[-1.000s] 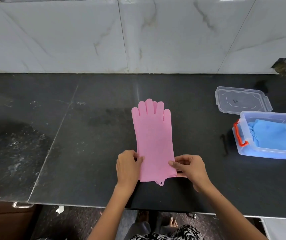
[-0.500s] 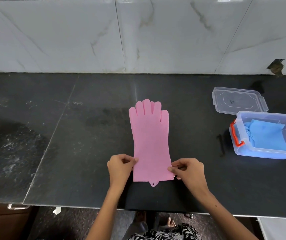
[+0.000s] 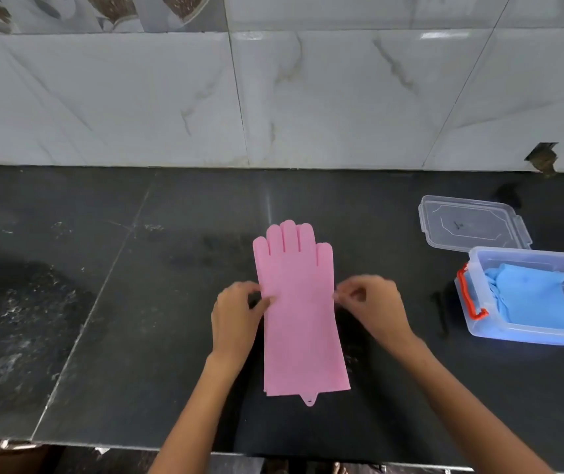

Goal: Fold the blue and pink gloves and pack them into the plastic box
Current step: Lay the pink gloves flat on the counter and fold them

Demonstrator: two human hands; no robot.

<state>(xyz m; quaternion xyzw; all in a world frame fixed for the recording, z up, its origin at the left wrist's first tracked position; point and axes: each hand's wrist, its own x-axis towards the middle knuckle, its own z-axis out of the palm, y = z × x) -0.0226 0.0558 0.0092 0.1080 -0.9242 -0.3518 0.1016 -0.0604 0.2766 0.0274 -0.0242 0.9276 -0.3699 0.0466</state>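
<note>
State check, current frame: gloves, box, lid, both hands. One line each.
pink gloves: flat on the counter, unfolded, fingers pointing at the wall.
blue gloves: folded, inside the box.
plastic box: open, orange handle facing the person.
lid: off, lying behind the box.
left hand: fingertips at the pink gloves' left edge.
right hand: pinching at their right edge.

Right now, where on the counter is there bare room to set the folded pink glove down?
Bare counter lies left of the pink glove, and behind it up to the wall. The right is crowded: the lid, the plastic box with the blue glove, and a small dark object.
</note>
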